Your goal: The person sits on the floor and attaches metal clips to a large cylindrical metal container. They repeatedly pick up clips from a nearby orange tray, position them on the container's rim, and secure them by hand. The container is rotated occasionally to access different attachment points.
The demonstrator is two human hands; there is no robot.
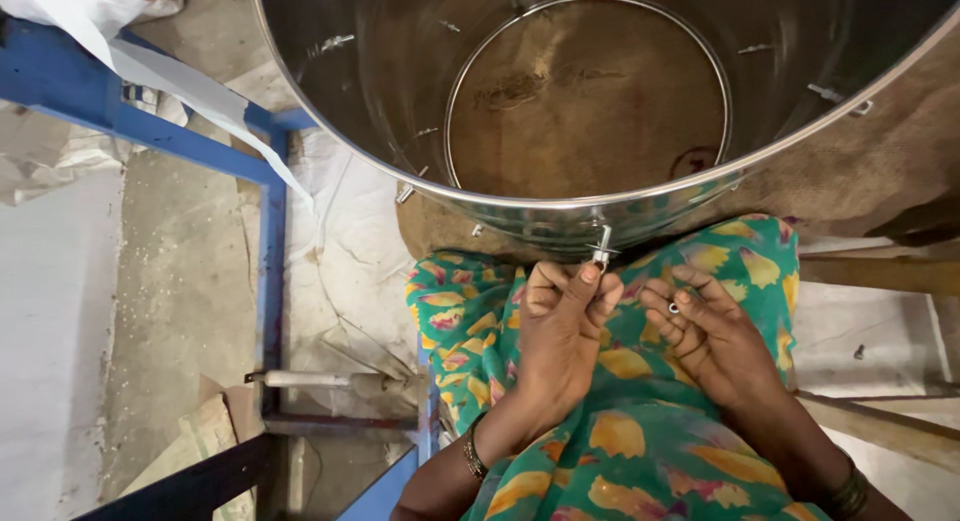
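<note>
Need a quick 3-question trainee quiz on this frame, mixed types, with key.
1. True or false: the left hand pinches a small metal clip against the steel drum's rim.
2. What does the right hand hold? A) a hammer B) a small metal ring C) a cloth
3. Fill in: the frame left of the drum is painted ____.

Key: 1 true; 2 B; 3 blue
</note>
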